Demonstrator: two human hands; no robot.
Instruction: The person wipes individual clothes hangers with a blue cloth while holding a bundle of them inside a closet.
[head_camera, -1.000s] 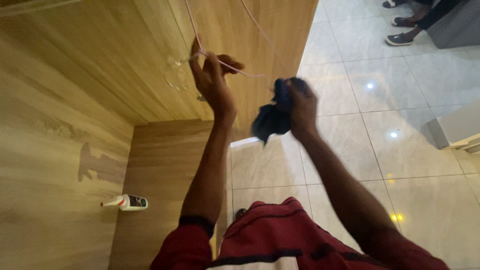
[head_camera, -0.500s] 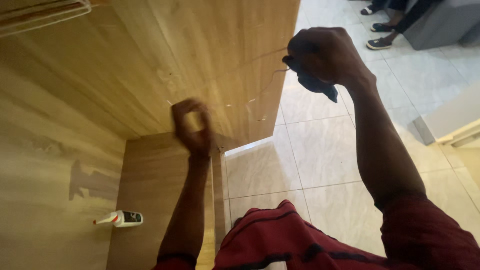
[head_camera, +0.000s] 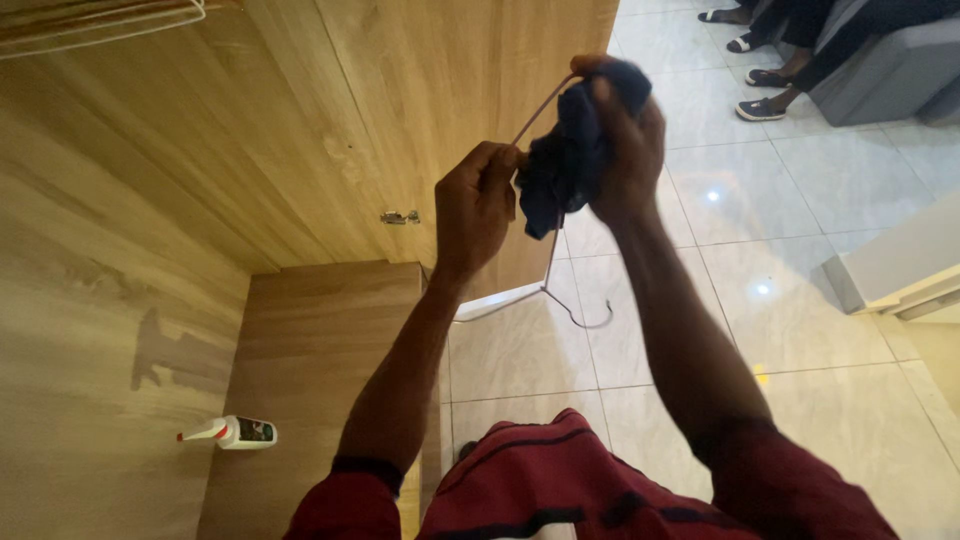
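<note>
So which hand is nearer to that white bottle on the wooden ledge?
Left. The left hand is up above the white bottle, on its side of the view; the right hand, gripping dark cloth, is farther away.

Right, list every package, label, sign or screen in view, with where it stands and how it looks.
Small bottle: lying on its side on the wooden shelf at lower left; white body, red-and-white nozzle pointing left.
Label: dark patch on the bottle's body.
No signs or screens in view.
</note>
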